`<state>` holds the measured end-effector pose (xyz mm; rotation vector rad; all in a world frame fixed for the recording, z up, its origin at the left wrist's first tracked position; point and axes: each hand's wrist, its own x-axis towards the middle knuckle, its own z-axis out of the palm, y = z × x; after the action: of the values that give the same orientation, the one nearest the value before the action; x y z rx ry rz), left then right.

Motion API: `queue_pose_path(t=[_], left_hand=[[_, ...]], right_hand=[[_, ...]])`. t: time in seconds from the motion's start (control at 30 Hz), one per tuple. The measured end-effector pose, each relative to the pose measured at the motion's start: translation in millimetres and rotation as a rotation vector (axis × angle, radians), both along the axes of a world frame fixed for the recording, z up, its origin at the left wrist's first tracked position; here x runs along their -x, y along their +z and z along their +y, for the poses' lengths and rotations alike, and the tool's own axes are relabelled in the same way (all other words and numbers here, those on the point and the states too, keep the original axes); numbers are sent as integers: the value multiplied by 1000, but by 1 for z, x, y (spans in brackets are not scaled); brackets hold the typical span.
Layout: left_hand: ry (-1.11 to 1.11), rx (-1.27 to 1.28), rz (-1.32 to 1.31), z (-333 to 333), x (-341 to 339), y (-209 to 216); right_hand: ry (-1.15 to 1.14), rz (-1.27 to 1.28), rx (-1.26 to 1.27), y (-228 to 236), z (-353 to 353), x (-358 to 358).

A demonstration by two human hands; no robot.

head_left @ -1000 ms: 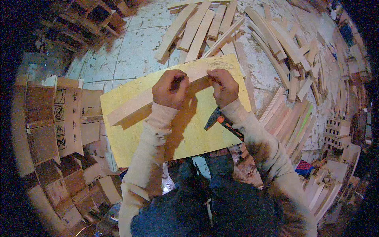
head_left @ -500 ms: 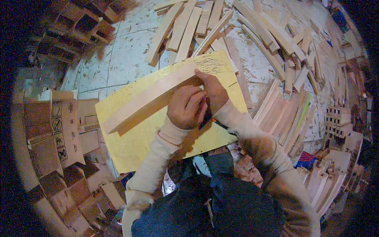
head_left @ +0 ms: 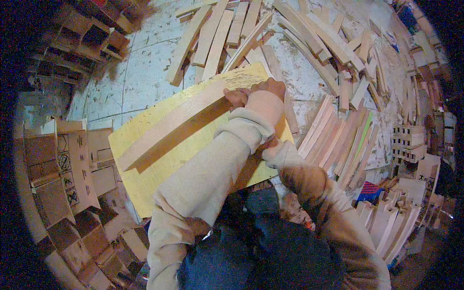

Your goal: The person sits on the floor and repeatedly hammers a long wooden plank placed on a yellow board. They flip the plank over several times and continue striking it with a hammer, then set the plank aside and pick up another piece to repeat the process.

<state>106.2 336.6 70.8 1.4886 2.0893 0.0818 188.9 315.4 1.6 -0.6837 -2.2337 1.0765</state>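
Observation:
A smooth, slightly curved wooden piece (head_left: 174,121) lies slantwise on a yellow board (head_left: 227,125), its far right end close to my hands. My left arm reaches across, and my left hand (head_left: 273,88) is past that end, near the board's far right edge. Its fingers look curled, but what they hold, if anything, is hidden. My right hand (head_left: 270,144) shows only at the wrist, under my left sleeve. Some fingers (head_left: 235,97) touch the wooden piece's end; I cannot tell for sure which hand they belong to.
Loose wooden strips (head_left: 212,43) lie beyond the board, with a jumbled pile (head_left: 324,43) farther right. A neat row of strips (head_left: 333,135) and upright pieces (head_left: 386,217) are on the right. Cardboard boxes (head_left: 77,164) stand at the left. The tiled floor (head_left: 140,72) has scattered shavings.
My left hand has moved forward and right, over my right hand, and its sleeve now covers most of that hand. The wooden piece stays on the board.

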Motion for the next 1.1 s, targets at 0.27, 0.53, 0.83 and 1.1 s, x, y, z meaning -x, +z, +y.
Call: queue_pose_path(t=[0.27,0.53,0.83,1.1], left_hand=[[-4,-825,-37,-41,12,-2],[492,-1026,-353,-121,85,-18],[542,-983,-551,-128,86,-33],[273,-1081,-170,-129,88,-37]], right_hand=[[34,-157,-147,4,-9,20],[-75,104,-441,9,-18,39],[-7,0,340,44,-24,-38],[-273,-990,-178,42,-74,-135]])
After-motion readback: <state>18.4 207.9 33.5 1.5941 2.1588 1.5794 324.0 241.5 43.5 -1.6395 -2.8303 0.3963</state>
